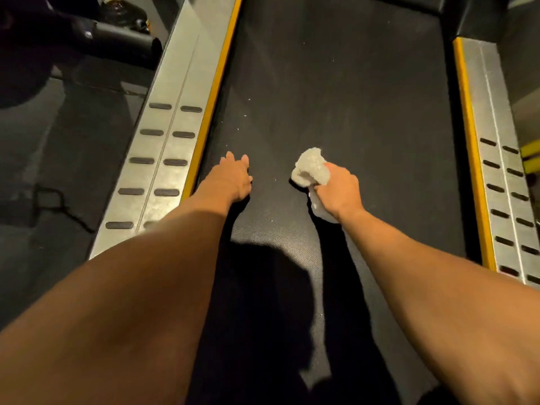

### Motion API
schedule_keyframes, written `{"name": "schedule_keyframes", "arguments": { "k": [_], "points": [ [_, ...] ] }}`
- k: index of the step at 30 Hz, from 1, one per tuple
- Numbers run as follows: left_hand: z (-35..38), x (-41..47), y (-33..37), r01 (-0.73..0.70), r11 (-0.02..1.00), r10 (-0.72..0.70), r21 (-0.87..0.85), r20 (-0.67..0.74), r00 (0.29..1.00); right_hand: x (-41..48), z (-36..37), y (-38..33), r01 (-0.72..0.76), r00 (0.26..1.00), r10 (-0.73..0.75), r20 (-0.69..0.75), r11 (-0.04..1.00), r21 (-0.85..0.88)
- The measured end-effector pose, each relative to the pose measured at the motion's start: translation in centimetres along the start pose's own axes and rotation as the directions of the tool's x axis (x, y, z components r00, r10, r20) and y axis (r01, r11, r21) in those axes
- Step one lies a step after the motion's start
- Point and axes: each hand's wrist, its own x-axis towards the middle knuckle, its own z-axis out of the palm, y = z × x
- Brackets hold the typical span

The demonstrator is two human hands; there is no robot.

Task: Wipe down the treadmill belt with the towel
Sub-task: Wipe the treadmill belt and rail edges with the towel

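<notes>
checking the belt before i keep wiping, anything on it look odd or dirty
Small pale specks are scattered over the dark treadmill belt, mostly ahead of the left hand near the yellow edge strip. They look like lint or crumbs. The right hand grips the bunched white towel. No visible damage.

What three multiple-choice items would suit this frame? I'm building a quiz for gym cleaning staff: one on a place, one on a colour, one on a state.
1. Where is the towel?
A. on the left side rail
B. on the belt, under the right hand
C. on the floor

2. What colour is the strip edging the belt?
A. yellow
B. red
C. blue

3. What is the left hand doing?
A. gripping the towel
B. lying open, palm down on the belt
C. holding a bottle

Answers: 1 B, the right hand clutches it against the belt; 2 A, the strip is yellow; 3 B, its fingers lie flat and empty.
</notes>
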Motion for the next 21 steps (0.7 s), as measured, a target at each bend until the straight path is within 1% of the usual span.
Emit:
{"name": "schedule_keyframes", "arguments": {
  "k": [2,3,4,5,7,8,9,10,11,12,13,15,16,17,19,21],
  "points": [
    [0.0,0.0,-0.3,0.011,1.0,-0.011,-0.018,-0.003,1.0,-2.2,1.4,-0.7,0.036,0.999,-0.036,0.004,0.995,0.088],
    [0.2,0.1,-0.3,0.016,0.999,-0.016,-0.034,-0.015,1.0,-3.4,2.1,-1.2,0.077,0.996,-0.083,0.04,0.988,0.13],
    [0.5,0.2,-0.4,0.022,0.999,-0.023,-0.046,-0.031,0.999,-4.5,2.9,-1.8,0.137,0.982,-0.156,0.106,0.977,0.162],
    [0.8,0.1,-0.3,0.028,0.998,-0.03,-0.054,-0.043,0.999,-5.8,3.2,-2.4,0.177,0.958,-0.214,0.189,0.965,0.195],
    [0.7,-0.1,0.0,0.044,0.998,-0.046,-0.042,-0.059,0.997,-8.2,2.6,-3.1,0.231,0.876,-0.317,0.363,0.937,0.261],
    [0.6,-0.1,0.0,0.048,0.998,-0.05,-0.038,-0.06,0.997,-8.7,1.9,-3.2,0.261,0.84,-0.371,0.397,0.916,0.304],
    [0.6,-0.1,-0.1,0.046,0.998,-0.049,-0.043,-0.064,0.997,-8.6,1.1,-3.4,0.288,0.851,-0.396,0.344,0.901,0.325],
    [0.5,-0.2,-0.1,0.04,0.998,-0.043,-0.046,-0.073,0.996,-7.7,0.2,-3.5,0.315,0.887,-0.399,0.232,0.891,0.326],
    [0.5,-0.3,-0.2,0.03,0.999,-0.034,-0.042,-0.084,0.996,-6.2,-0.3,-3.3,0.309,0.932,-0.351,0.094,0.902,0.301],
    [0.5,-0.4,-0.2,0.019,0.999,-0.022,-0.037,-0.092,0.996,-4.3,-0.8,-3.0,0.267,0.961,-0.275,-0.007,0.924,0.275],
    [0.6,-0.4,-0.1,0.012,0.999,-0.016,-0.038,-0.097,0.995,-2.0,-0.5,-2.4,0.202,0.979,-0.192,-0.062,0.947,0.249],
    [0.8,-0.4,0.1,0.029,0.999,-0.034,-0.045,-0.108,0.994,1.0,0.7,-1.6,0.083,0.995,-0.072,-0.065,0.978,0.189],
    [0.8,-0.5,0.2,0.04,0.998,-0.045,-0.05,-0.115,0.992,1.3,1.6,-1.7,0.06,0.997,-0.053,-0.05,0.986,0.152],
    [0.9,-0.6,0.3,0.043,0.997,-0.051,-0.06,-0.125,0.991,0.6,2.6,-2.0,0.078,0.996,-0.072,-0.055,0.99,0.115],
    [0.9,-1.1,0.4,0.034,0.993,-0.053,-0.112,-0.17,0.984,-2.5,4.3,-3.2,0.199,0.98,-0.199,-0.006,0.975,0.101],
    [1.0,-1.8,0.3,0.015,0.974,-0.07,-0.228,-0.237,0.969,-6.4,4.8,-4.3,0.343,0.926,-0.356,0.126,0.933,0.111]
  ]
}}
